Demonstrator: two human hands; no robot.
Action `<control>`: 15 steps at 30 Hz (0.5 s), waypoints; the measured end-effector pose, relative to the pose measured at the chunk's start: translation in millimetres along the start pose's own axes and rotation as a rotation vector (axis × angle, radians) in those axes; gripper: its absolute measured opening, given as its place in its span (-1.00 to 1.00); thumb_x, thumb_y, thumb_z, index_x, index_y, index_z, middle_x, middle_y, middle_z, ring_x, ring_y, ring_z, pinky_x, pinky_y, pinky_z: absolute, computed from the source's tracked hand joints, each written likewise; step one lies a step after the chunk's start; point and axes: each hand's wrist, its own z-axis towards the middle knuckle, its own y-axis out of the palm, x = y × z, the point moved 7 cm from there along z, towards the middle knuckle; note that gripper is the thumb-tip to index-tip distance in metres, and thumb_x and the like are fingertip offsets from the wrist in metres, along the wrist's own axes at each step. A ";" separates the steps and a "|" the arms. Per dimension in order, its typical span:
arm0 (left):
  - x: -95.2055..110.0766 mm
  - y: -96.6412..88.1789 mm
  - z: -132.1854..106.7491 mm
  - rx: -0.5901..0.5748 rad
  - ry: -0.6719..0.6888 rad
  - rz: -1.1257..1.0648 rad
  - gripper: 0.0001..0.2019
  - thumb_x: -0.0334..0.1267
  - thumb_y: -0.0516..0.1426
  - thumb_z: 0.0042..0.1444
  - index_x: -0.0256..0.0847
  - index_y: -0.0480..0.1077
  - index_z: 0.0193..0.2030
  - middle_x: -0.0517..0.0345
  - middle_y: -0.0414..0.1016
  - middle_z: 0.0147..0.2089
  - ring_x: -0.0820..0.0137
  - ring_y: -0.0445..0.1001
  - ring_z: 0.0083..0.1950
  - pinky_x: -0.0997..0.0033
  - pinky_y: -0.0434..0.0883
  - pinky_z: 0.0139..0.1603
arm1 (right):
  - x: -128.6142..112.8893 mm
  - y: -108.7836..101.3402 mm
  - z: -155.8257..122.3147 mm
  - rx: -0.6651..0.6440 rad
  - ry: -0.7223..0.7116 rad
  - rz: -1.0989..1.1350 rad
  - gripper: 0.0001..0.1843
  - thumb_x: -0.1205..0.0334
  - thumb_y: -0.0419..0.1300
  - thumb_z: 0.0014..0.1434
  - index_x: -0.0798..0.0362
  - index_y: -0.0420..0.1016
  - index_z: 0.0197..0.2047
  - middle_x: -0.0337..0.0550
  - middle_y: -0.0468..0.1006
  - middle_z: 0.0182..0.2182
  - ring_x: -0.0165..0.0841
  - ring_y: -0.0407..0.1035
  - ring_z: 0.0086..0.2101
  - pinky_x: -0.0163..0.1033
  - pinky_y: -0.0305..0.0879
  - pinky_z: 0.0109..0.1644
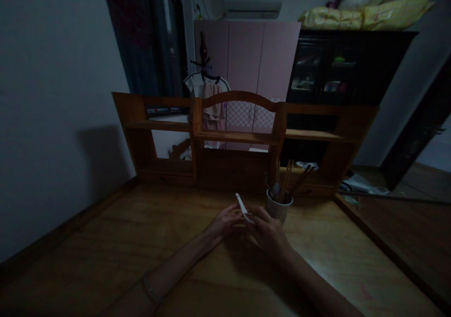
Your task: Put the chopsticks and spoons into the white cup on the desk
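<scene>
A small white soup spoon (242, 205) is held over the wooden table, its handle slanting up and to the left, with a small hole near the tip. My right hand (266, 228) is closed around the bowl end, which its fingers partly cover. On the other side, my left hand (227, 220) has its fingers bent against the spoon; their tips are partly hidden behind it. Just beyond my right hand stands a light-coloured cup (278, 209) holding several chopsticks (288, 178) and a dark spoon (276, 189).
The wooden tabletop (158, 223) spreads beneath my hands. A wooden shelf unit (232, 166) runs along its back edge. A wall (63, 119) borders the left side. Behind are a clothes stand (203, 49), a pink wardrobe (246, 58) and a dark cabinet (373, 68). The light is dim.
</scene>
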 end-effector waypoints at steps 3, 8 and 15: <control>-1.4 -2.9 -0.1 0.019 -0.002 0.002 -0.59 -0.32 0.24 0.10 -0.26 0.30 0.09 -0.16 0.43 0.07 0.22 0.50 -0.03 0.22 0.44 -0.03 | -3.3 -1.1 1.3 -0.016 0.013 0.001 -0.67 0.34 0.12 0.27 -0.08 0.38 0.10 -0.12 0.35 0.07 -0.32 0.43 -0.15 -0.23 0.42 -0.07; 0.5 -4.1 0.0 0.035 0.011 0.017 -0.54 -0.32 0.26 0.08 -0.27 0.28 0.11 -0.16 0.45 0.04 0.24 0.52 -0.07 0.30 0.45 -0.09 | -6.8 -1.6 2.4 -0.056 0.050 0.022 -0.58 0.36 0.14 0.24 -0.10 0.31 0.16 -0.12 0.28 0.13 -0.29 0.41 -0.10 -0.19 0.43 -0.03; 2.0 -3.2 -1.7 0.053 0.016 -0.011 -0.54 -0.32 0.27 0.05 -0.24 0.29 0.10 -0.11 0.47 0.03 0.26 0.53 -0.10 0.35 0.45 -0.14 | -6.2 -1.4 3.3 -0.036 0.057 0.031 -0.57 0.37 0.18 0.21 -0.09 0.32 0.14 -0.11 0.26 0.13 -0.27 0.40 -0.07 -0.18 0.43 -0.03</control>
